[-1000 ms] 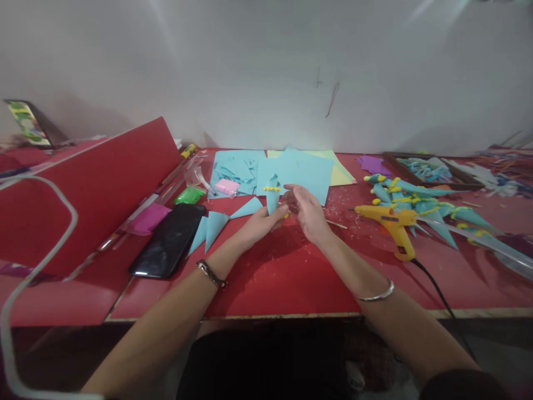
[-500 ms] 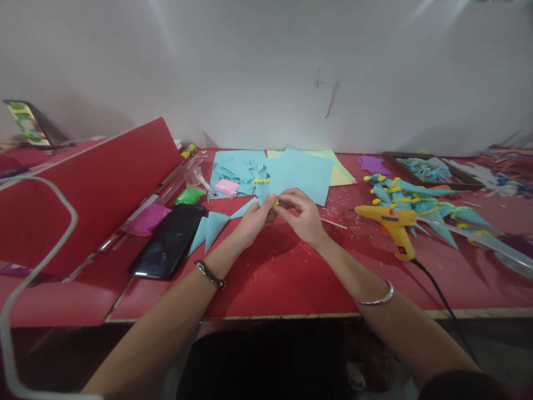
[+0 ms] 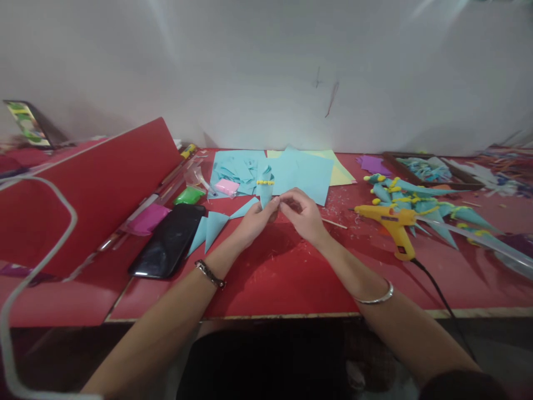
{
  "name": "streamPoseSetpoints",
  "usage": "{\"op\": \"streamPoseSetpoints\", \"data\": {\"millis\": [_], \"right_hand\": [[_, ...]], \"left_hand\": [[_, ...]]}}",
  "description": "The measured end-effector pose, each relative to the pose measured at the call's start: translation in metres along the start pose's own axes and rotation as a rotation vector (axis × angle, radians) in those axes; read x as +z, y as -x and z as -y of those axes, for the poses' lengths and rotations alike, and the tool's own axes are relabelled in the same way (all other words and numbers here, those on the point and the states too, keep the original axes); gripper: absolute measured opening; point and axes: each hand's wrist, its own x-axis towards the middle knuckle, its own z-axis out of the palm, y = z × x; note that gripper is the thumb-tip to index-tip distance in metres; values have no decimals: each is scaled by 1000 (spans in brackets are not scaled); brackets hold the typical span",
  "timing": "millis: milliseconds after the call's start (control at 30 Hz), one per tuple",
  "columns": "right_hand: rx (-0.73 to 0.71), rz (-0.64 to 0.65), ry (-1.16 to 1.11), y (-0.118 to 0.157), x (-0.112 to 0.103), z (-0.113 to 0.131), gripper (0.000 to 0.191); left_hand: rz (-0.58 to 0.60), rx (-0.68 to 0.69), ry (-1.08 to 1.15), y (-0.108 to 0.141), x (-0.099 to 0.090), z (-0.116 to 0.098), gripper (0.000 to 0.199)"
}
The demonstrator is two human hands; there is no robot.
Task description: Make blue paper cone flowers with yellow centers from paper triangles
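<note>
My left hand is closed around the lower part of a light-blue paper cone. The cone points down into the fingers, and a row of small yellow lumps crosses its front. My right hand meets the left fingertips with thumb and forefinger pinched; whatever lies in that pinch is hidden. Left of the hands lie folded blue paper cones. A thin wooden stick lies just right of my right hand.
A yellow glue gun with a black cord lies to the right, before several finished blue cones. On the left are a black phone, green and pink packets, and a leaning red board. Blue sheets lie behind.
The cone has turned slightly and shifted a little to the right, its yellow row with it. A yellow bit seen between the fingertips earlier is now out of sight.
</note>
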Motion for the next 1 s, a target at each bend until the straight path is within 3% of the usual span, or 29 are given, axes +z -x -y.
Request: {"op": "streamPoseSetpoints", "data": {"millis": [133, 267, 367, 633, 800, 1000], "right_hand": [[82, 31, -107, 0, 1, 0, 9], [270, 40, -389, -1, 3, -3, 12], [324, 8, -522, -2, 3, -7, 13], [299, 35, -384, -1, 2, -5, 15], [265, 14, -320, 0, 3, 1, 15], [316, -50, -399, -1, 4, -7, 16]], "left_hand": [[16, -16, 39, 0, 0, 0, 42], [43, -30, 121, 1, 1, -2, 40], [34, -37, 146, 2, 3, -3, 38], [-81, -89, 254, 0, 3, 0, 33], [-58, -77, 256, -1, 1, 3, 32], [-48, -79, 249, -1, 3, -1, 29]]}}
